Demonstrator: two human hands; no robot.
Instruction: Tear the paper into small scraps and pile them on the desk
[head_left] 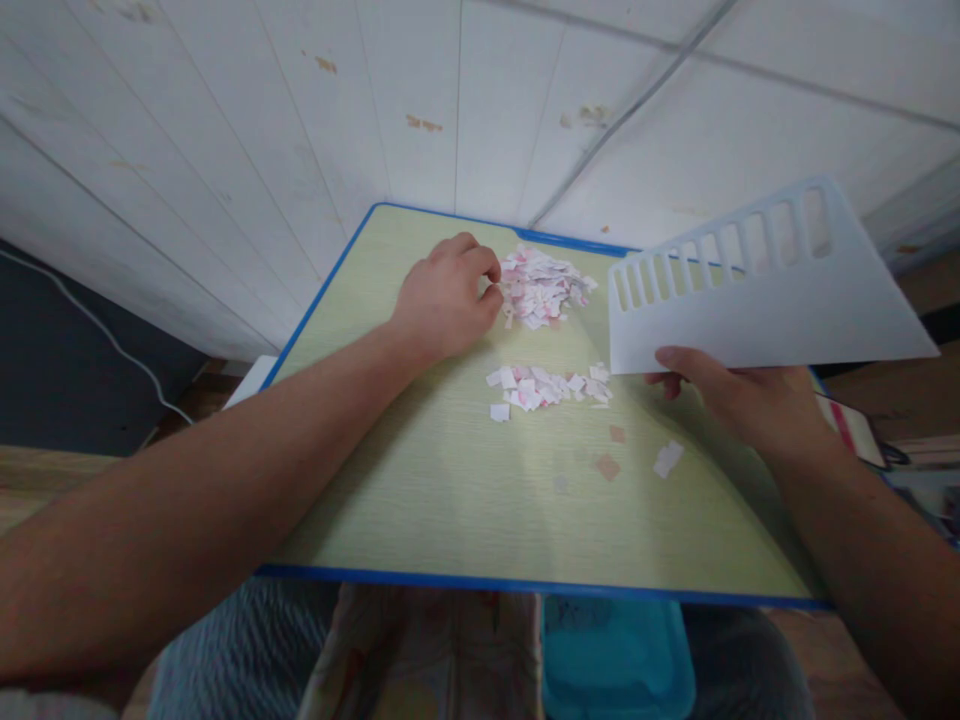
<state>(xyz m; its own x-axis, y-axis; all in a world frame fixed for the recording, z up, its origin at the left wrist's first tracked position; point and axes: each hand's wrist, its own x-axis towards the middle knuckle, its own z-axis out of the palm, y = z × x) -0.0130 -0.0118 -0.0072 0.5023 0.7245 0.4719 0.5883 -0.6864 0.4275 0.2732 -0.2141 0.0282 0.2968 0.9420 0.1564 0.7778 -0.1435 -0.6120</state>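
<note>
My right hand (724,390) grips a thin white board (735,320) by its lower edge, thumb on the near face. A row of long slots runs along the board's upper edge, and it is held tilted over the table's right side. My left hand (450,295) is at the left edge of a heap of torn paper scraps (544,285), white with pink marks. Its fingers are curled, thumb and forefinger drawn together; whatever is between them is too small to make out. A smaller row of paper scraps (536,387) lies nearer me.
The pale table (450,500) has a blue rim and stands against a white panelled wall (420,120). Loose scraps (608,466) lie toward its front right. Below the front edge are a blue plastic tub (615,660) and a cloth-like brownish bag (435,650).
</note>
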